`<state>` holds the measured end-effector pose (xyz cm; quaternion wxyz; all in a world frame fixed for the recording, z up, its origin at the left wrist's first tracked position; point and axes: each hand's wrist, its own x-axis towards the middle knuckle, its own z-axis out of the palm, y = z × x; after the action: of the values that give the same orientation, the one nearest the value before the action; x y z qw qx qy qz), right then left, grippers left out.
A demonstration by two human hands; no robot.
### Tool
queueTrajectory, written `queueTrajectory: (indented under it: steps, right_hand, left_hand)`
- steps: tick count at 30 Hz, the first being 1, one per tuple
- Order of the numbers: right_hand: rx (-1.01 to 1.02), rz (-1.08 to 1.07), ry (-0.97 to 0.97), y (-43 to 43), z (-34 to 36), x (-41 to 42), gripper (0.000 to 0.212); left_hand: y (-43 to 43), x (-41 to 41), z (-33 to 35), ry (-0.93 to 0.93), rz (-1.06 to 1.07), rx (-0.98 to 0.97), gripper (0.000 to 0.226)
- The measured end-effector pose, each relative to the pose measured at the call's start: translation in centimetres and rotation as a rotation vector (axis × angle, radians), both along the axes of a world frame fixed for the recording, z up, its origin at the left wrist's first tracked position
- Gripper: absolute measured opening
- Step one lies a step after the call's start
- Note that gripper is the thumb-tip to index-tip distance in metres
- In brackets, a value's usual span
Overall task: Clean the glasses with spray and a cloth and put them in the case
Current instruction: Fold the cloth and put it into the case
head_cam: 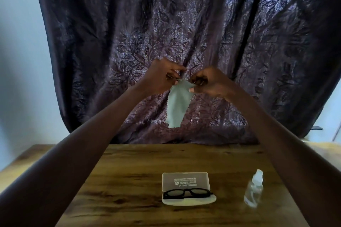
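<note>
As left hand [160,77], right hand [212,84] pinch cloth [178,105], glasses [188,193] seem cased.

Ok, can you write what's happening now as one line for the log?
hands: left hand and right hand both pinch cloth, held up | glasses: lying in open case | spray bottle: upright, right of case

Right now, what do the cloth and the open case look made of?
The cloth: thin matte pale-green fabric, probably microfibre; it hangs limp, with zigzag-cut edges. The case: frosted translucent plastic, seemingly rigid; the table shows dimly through its printed lid.
</note>
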<state>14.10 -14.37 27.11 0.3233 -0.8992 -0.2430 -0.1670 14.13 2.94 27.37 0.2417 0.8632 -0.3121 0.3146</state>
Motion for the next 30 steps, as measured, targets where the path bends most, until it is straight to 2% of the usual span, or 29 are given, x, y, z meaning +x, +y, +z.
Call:
queueTrajectory:
  steps: [3, 6, 12, 16, 20, 23, 27, 30]
  right_hand:
    - [-0.092, -0.051, -0.009, 0.0, 0.3, -0.1, 0.028]
    - [-0.062, -0.036, 0.043, -0.2, 0.3, -0.2, 0.025]
    - [0.126, 0.121, 0.203, -0.4, -0.2, -0.5, 0.017]
    - [0.439, 0.295, 0.328, -0.1, -0.6, -0.3, 0.015]
    - [0.607, 0.355, 0.372, 0.0, -0.9, 0.1, 0.023]
    - [0.647, 0.377, 0.379, 0.0, -1.0, 0.4, 0.023]
    - [0.709, 0.394, 0.404, 0.2, -0.8, 0.5, 0.025]
    - [0.732, 0.405, 0.406, 0.4, -0.6, 0.4, 0.025]
  left_hand:
    - [-0.1, 0.0, -0.1, -0.02, -0.006, -0.001, 0.043]
    - [-0.2, 0.0, -0.1, -0.045, -0.012, 0.019, 0.041]
    - [-0.1, -0.3, 0.0, -0.077, 0.0, 0.019, 0.035]
    - [-0.4, -0.4, 0.2, -0.043, -0.005, -0.036, 0.039]
    - [-0.3, -0.5, 0.2, 0.108, -0.06, -0.208, 0.043]
    - [-0.1, -0.2, -0.3, 0.33, -0.177, -0.423, 0.04]
    - [-0.2, -0.2, -2.3, 0.661, -0.35, -0.77, 0.015]
    - [-0.5, -0.3, -4.1, 0.838, -0.522, -0.794, 0.011]
